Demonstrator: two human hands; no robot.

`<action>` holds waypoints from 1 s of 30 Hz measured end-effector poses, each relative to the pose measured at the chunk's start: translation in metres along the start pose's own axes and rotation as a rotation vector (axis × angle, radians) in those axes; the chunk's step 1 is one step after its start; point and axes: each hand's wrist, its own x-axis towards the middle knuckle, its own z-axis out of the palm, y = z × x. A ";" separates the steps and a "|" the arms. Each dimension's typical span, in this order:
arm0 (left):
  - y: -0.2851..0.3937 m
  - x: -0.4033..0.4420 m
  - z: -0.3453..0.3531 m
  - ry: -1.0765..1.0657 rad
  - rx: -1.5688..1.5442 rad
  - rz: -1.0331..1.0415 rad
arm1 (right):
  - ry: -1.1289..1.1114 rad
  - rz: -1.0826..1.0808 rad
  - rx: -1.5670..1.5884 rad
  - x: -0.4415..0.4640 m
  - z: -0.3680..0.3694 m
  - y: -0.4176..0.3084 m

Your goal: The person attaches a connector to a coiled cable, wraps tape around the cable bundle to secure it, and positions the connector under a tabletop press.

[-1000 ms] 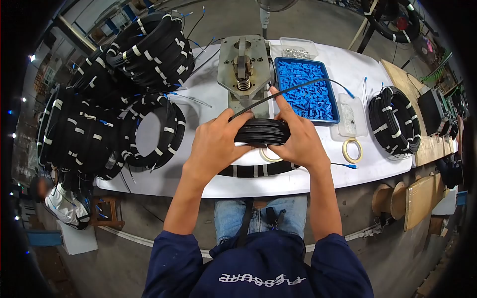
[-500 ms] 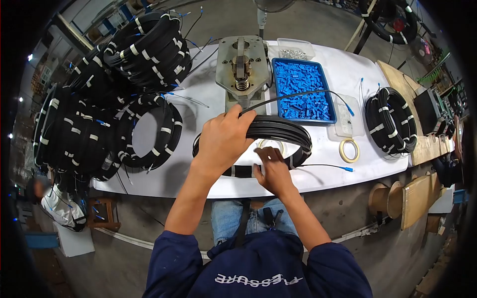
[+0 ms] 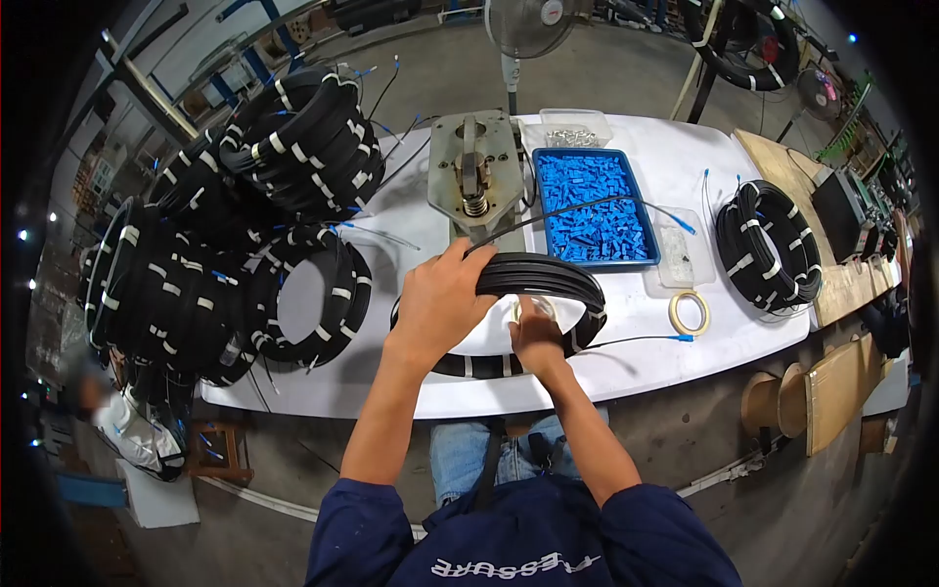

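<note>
My left hand point(image 3: 442, 298) is wrapped round the left side of a coil of black cable point(image 3: 548, 271), which stands partly raised on the white table. White tape bands circle its lower part. One cable end with a blue connector point(image 3: 683, 225) arcs over the blue tray, and another connector point(image 3: 679, 338) lies to the right. Inside the ring, my right hand point(image 3: 538, 338) has its fingers closed at a roll of pale tape point(image 3: 546, 311). The hand covers part of that roll, and the thumb is mostly hidden.
A blue tray point(image 3: 653, 256) holds many small blue parts behind the coil. Beside it stands a metal press point(image 3: 474, 166). Stacks of taped cable coils point(image 3: 308, 147) crowd the left. To the right are another tape roll point(image 3: 690, 313) and a cable coil point(image 3: 768, 245).
My right hand has moved forward inside the coil, its fingers reaching the pale tape roll. My left hand keeps hold of the coil. The camera view has tilted up slightly.
</note>
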 end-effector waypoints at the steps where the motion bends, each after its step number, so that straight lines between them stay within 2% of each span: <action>1: 0.000 0.001 -0.002 0.001 0.000 0.010 | 0.009 0.004 0.001 -0.006 -0.015 -0.004; 5: 0.000 0.010 -0.016 -0.064 -0.191 0.034 | -0.010 -0.132 0.786 -0.044 -0.076 -0.028; 7: 0.000 0.013 -0.020 -0.183 -0.207 -0.012 | -0.002 -0.096 0.990 -0.061 -0.097 -0.045; 8: -0.003 0.013 -0.016 -0.165 -0.232 0.017 | 0.002 -0.094 0.990 -0.065 -0.108 -0.052; 10: -0.005 0.013 -0.017 -0.181 -0.263 0.021 | 0.036 -0.047 1.289 -0.074 -0.125 -0.066; 14: 0.006 0.012 -0.019 -0.190 -0.253 -0.006 | 0.061 -0.064 1.449 -0.080 -0.138 -0.085; 21: 0.005 0.011 -0.015 -0.150 -0.264 -0.032 | 0.121 -0.108 1.476 -0.070 -0.135 -0.096; 26: 0.013 0.015 -0.023 -0.245 -0.232 -0.067 | 0.138 -0.046 1.489 -0.066 -0.134 -0.097; 30: 0.009 0.016 -0.021 -0.239 -0.247 -0.059 | 0.170 -0.055 1.522 -0.062 -0.125 -0.094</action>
